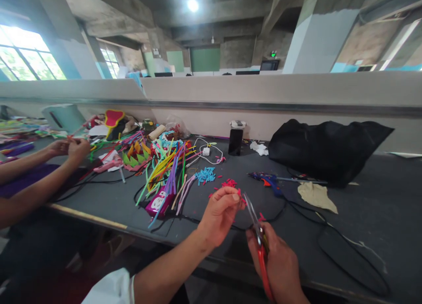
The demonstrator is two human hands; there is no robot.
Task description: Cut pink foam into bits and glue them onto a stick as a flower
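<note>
the right hand (280,262) is wrapped around the red handles of a pair of scissors (256,227), its grip pressed tight on them low in the view, at the near edge of the dark tabletop (362,216). the scissors' long axis runs from the handles at the bottom up and slightly to the left, so the blades point away from the person and toward the left hand. the blade tips stand a little apart, with the tips just beside the left fingers.

the left hand (220,214) is raised above the tabletop edge, its thumb and fingers pinching a short red pipe-cleaner piece (241,199) that sticks out to the right, touching or nearly touching the blades; i cannot tell which.

on the tabletop just beyond the hands lie small red cut pieces (229,183) and, to their left, a heap of light blue cut pieces (205,175). further left is a spread of long coloured pipe cleaners (166,165), running mostly toward the near-left edge. a blue glue gun (268,180) lies to the right of the red bits, its nozzle pointing left, near a black bag (326,148) and a tan cloth scrap (316,196). a black cable (349,260) loops across the right side.

at far left, another person's hands (69,148) are held together over the tabletop, well apart from the scissors.
</note>
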